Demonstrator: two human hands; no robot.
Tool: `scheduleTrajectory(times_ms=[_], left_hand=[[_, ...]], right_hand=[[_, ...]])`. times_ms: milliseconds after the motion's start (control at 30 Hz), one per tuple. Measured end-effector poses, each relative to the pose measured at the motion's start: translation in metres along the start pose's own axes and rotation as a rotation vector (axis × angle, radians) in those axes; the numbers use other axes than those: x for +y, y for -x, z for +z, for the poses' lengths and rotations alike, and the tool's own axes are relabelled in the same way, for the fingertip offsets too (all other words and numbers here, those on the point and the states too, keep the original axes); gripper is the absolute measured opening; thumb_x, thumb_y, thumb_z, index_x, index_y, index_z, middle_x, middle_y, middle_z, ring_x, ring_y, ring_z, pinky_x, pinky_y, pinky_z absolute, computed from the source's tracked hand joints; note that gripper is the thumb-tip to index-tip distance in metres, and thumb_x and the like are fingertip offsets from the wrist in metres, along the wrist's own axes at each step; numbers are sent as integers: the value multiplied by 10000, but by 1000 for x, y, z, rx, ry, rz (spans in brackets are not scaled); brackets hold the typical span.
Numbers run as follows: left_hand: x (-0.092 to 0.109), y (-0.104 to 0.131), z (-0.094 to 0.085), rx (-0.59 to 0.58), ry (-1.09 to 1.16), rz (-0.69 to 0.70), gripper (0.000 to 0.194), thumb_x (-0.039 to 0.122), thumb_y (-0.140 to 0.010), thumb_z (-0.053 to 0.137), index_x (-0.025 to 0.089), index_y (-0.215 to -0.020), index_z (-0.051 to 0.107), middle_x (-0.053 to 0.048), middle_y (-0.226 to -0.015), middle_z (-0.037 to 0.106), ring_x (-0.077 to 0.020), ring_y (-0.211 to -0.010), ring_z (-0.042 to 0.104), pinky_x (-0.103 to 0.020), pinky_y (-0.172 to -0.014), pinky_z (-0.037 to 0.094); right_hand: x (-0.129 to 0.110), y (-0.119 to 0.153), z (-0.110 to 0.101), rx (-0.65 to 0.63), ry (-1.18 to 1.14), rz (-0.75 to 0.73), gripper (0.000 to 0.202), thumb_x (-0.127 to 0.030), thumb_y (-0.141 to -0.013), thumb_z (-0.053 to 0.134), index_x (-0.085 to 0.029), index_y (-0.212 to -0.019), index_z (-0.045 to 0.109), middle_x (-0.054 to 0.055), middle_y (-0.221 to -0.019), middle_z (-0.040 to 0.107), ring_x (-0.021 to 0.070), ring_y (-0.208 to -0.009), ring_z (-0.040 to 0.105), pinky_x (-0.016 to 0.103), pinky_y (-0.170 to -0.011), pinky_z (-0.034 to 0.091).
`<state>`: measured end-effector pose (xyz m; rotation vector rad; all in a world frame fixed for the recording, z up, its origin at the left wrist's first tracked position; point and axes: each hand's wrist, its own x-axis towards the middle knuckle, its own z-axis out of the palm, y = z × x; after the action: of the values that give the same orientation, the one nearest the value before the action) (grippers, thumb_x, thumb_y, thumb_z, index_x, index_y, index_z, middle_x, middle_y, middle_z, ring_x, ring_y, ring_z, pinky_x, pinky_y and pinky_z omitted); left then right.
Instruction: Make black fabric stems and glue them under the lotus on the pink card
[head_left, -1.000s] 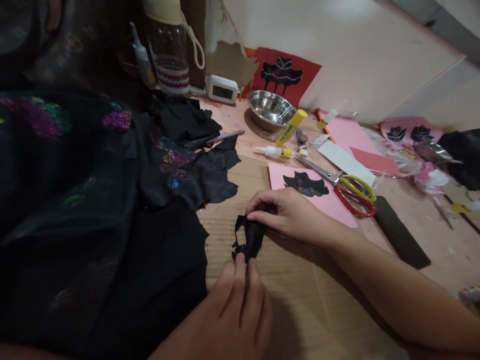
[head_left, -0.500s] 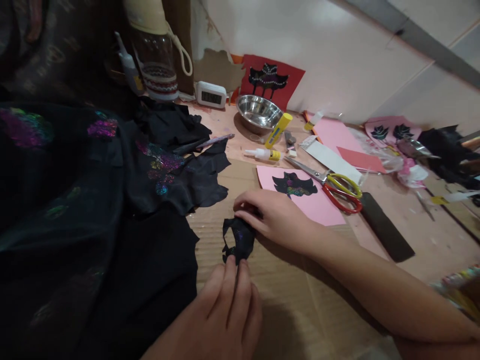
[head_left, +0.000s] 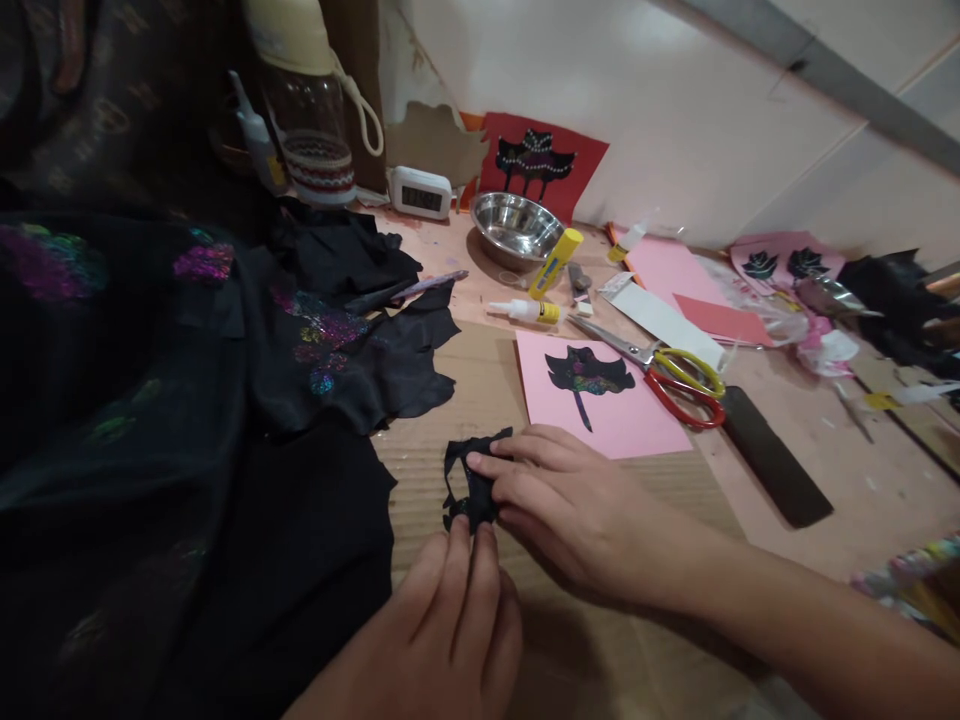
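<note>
A small ragged scrap of black cloth point(head_left: 478, 500) with a hole near its left side lies on the cardboard point(head_left: 585, 650). My left hand point(head_left: 457, 620) rests its stretched fingertips on the scrap's near edge. From the right, my right hand point(head_left: 577, 500) lies over the scrap's far and right side, fingers extended and somewhat spread. Its palm hides part of the cloth's right edge. Just beyond it is a pink card point(head_left: 622, 425) bearing a black leaf-shaped cutout point(head_left: 589, 370) with a thin stem.
Large black shiny cloth point(head_left: 150, 480) with coloured glitter patches covers the left. Scissors point(head_left: 667, 380), a glue bottle point(head_left: 525, 311), a yellow glue stick point(head_left: 555, 265) and a dark flat strip point(head_left: 776, 455) lie right of centre. A metal bowl point(head_left: 517, 225), white clock point(head_left: 421, 192) and bottle point(head_left: 307, 120) stand behind.
My right hand has come nearer and flattened over the scrap, its fingers now extended. The scrap's upper right corner is spread out. The pink card's stem has come into view. My left hand stays put.
</note>
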<state>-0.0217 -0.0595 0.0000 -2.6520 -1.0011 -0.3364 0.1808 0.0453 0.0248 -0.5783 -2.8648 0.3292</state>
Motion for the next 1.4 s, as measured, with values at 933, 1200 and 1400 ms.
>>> scheduleTrajectory(times_ms=[933, 1200, 1400], left_hand=[[-104, -34, 4, -63, 1090, -657, 380, 476, -993, 549, 201, -1181, 732, -71, -1170, 795, -280, -1091, 729, -393, -949, 576], [-93, -37, 0, -168, 1488, -657, 439, 401, -915, 678, 199, -1303, 663, -82, -1254, 769, -263, -1104, 740, -409, -966, 592], [-89, -36, 12, -150, 1552, -758, 557, 294, -827, 723, 185, -1357, 591, -106, -1223, 761, -273, -1115, 726, -436, -948, 593]], right_hand=[[10, -14, 11, 345, -1178, 677, 141, -322, -956, 683, -208, -898, 623, 18, -874, 759, 170, -830, 728, 312, -790, 574], [7, -14, 7, 424, -1754, 810, 369, -425, -785, 884, -186, -883, 620, 27, -855, 775, 162, -728, 732, 276, -666, 584], [9, -12, 9, 424, -1807, 827, 352, -408, -789, 891, -183, -887, 639, 11, -859, 770, 131, -772, 725, 215, -676, 557]])
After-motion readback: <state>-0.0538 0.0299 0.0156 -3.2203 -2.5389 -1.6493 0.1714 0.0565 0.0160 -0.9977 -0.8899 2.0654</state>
